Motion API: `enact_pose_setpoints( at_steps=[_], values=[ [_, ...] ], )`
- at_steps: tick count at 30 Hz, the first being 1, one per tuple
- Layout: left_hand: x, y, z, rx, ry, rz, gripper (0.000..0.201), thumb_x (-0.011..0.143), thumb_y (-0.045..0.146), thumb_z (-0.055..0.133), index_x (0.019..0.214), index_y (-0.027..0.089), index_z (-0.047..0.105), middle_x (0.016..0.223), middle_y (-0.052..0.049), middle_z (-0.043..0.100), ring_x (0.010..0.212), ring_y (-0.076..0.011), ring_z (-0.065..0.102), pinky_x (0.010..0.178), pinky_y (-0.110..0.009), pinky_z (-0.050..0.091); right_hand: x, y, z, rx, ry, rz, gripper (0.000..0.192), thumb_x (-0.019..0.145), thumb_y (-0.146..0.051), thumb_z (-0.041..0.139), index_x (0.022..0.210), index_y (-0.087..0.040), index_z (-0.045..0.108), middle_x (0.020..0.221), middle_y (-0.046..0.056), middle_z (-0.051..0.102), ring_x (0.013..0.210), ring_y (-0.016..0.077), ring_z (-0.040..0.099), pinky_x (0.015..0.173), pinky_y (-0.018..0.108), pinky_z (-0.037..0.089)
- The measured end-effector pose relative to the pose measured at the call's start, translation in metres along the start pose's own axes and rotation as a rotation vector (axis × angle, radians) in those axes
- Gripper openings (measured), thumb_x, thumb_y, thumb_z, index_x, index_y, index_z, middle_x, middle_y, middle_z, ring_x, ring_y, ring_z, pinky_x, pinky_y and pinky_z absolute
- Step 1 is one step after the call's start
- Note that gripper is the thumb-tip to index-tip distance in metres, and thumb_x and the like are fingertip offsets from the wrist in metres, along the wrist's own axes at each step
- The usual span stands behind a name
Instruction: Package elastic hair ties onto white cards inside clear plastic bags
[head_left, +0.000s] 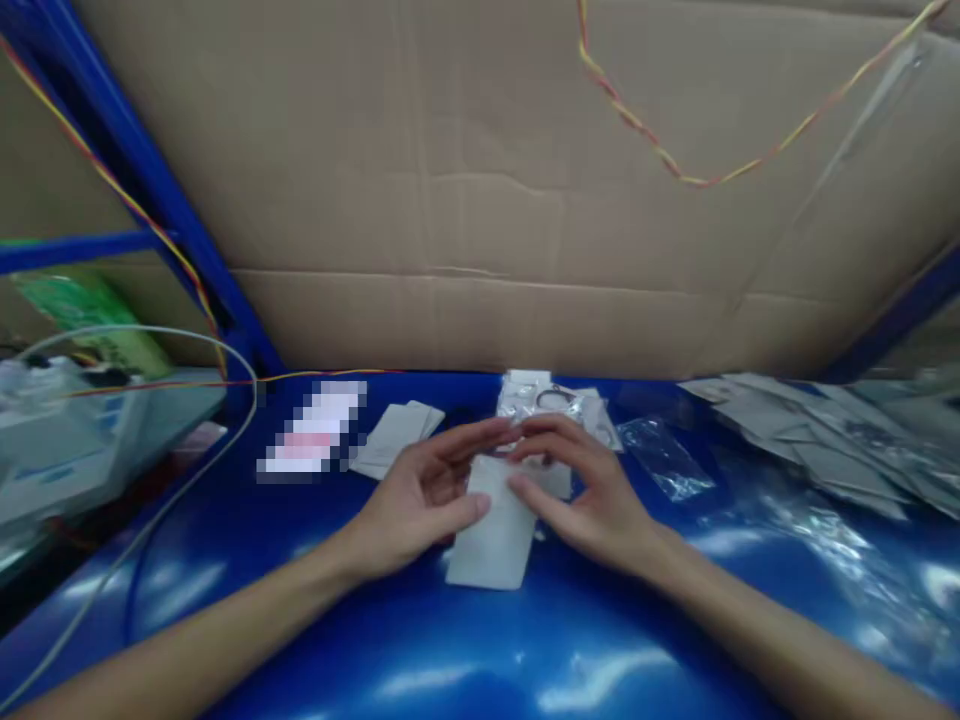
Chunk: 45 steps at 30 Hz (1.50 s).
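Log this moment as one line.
left hand: holds card | right hand: holds card | behind: bags | surface: blue table

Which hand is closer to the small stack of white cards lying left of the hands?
Left. The left hand lies just right of the white cards, apart from them. The right hand is farther right, beyond the white card both hands hold.

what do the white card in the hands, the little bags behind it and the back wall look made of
White card: matte paper or thin card, flat and dull. Small bags: clear glossy plastic film, crinkled with glints. Back wall: brown corrugated cardboard, creased. Table: shiny blue surface, likely plastic or painted.
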<state>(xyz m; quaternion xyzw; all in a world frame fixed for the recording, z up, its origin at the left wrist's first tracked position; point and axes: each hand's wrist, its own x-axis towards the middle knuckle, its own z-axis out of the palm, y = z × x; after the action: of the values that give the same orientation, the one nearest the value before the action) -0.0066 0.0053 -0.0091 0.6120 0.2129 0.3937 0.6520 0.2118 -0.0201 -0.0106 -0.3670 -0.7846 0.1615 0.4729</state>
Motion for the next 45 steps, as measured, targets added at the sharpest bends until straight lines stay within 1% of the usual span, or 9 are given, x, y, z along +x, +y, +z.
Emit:
enact_pose_setpoints(
  at_steps=[4,9,16,20,26,33,38,42,45],
  values=[
    [-0.005,0.006,0.007,0.0,-0.05,-0.051,0.073,0.088,0.022,0.075,0.153,0.035,0.045,0.155,-0.012,0.053,0.139,-0.0315,0.055,0.107,-0.043,0.052,0.003,-0.003,-0.001,0.075,0.03,0.08,0.009,0.09,-0.019,0.067,0.095,-0.026,0.07,0.116,0.008,0.07,0.111,0.0274,0.065,0.097,0.045,0.051],
    [-0.005,0.004,0.004,-0.16,-0.042,-0.111,0.094,0.089,0.024,0.07,0.161,0.046,0.013,0.157,-0.01,0.051,0.119,-0.0266,0.07,0.092,-0.037,0.058,0.006,-0.001,-0.004,0.297,0.05,0.235,0.005,0.088,-0.021,0.069,0.086,-0.025,0.072,0.115,0.008,0.07,0.111,0.0271,0.065,0.102,0.047,0.047],
    [0.001,-0.008,-0.001,-0.238,-0.109,-0.175,0.063,0.088,0.02,0.067,0.147,0.029,0.046,0.144,-0.014,0.063,0.124,-0.0308,0.064,0.102,-0.043,0.05,0.006,0.01,-0.01,0.678,-0.037,0.342,0.011,0.084,-0.024,0.075,0.075,-0.023,0.069,0.136,0.005,0.066,0.134,0.0278,0.055,0.107,0.043,0.044],
    [-0.001,-0.003,0.005,-0.088,-0.082,-0.225,0.053,0.093,0.029,0.069,0.144,0.026,0.053,0.122,-0.011,0.073,0.094,-0.0198,0.071,0.086,-0.032,0.052,0.004,0.011,-0.009,0.798,-0.101,0.402,0.013,0.085,-0.026,0.076,0.075,-0.022,0.07,0.145,0.004,0.061,0.135,0.0286,0.054,0.106,0.043,0.045],
    [0.001,0.002,0.004,0.022,-0.002,-0.251,0.037,0.084,0.035,0.08,0.116,0.019,0.069,0.091,-0.001,0.07,0.06,-0.008,0.056,0.052,-0.018,0.038,0.006,0.01,-0.012,0.701,-0.134,0.446,0.021,0.085,-0.036,0.078,0.072,-0.021,0.07,0.144,0.007,0.061,0.132,0.0306,0.056,0.105,0.046,0.045],
    [-0.003,-0.001,-0.001,-0.093,-0.131,-0.268,0.048,0.085,0.03,0.079,0.127,0.025,0.057,0.105,-0.006,0.072,0.081,-0.0169,0.07,0.072,-0.026,0.054,0.009,0.003,-0.013,0.584,-0.206,0.448,0.019,0.094,-0.034,0.068,0.079,-0.023,0.074,0.14,0.005,0.064,0.132,0.0276,0.057,0.114,0.046,0.038],
    [-0.004,0.002,-0.002,-0.1,-0.183,-0.255,0.041,0.088,0.029,0.075,0.123,0.028,0.053,0.102,-0.004,0.072,0.068,-0.0126,0.066,0.059,-0.02,0.049,0.007,0.011,-0.008,0.568,-0.178,0.393,0.021,0.097,-0.023,0.055,0.088,-0.023,0.074,0.138,0.005,0.066,0.129,0.025,0.06,0.106,0.041,0.047],
    [0.001,0.004,-0.008,-0.088,-0.04,-0.208,0.038,0.084,0.028,0.078,0.114,0.027,0.053,0.087,0.001,0.07,0.051,-0.0072,0.055,0.045,-0.014,0.038,0.005,0.018,-0.006,0.311,-0.064,0.28,0.026,0.099,-0.018,0.046,0.109,-0.023,0.07,0.118,0.008,0.072,0.109,0.0232,0.066,0.09,0.039,0.053],
    [0.006,0.011,-0.013,-0.136,0.176,-0.15,0.041,0.079,0.025,0.079,0.109,0.027,0.051,0.082,0.003,0.068,0.053,-0.011,0.06,0.046,-0.017,0.045,0.002,0.016,-0.005,0.043,-0.094,0.065,0.021,0.096,-0.014,0.053,0.103,-0.021,0.071,0.109,0.008,0.072,0.105,0.024,0.064,0.095,0.043,0.046]
  ],
)
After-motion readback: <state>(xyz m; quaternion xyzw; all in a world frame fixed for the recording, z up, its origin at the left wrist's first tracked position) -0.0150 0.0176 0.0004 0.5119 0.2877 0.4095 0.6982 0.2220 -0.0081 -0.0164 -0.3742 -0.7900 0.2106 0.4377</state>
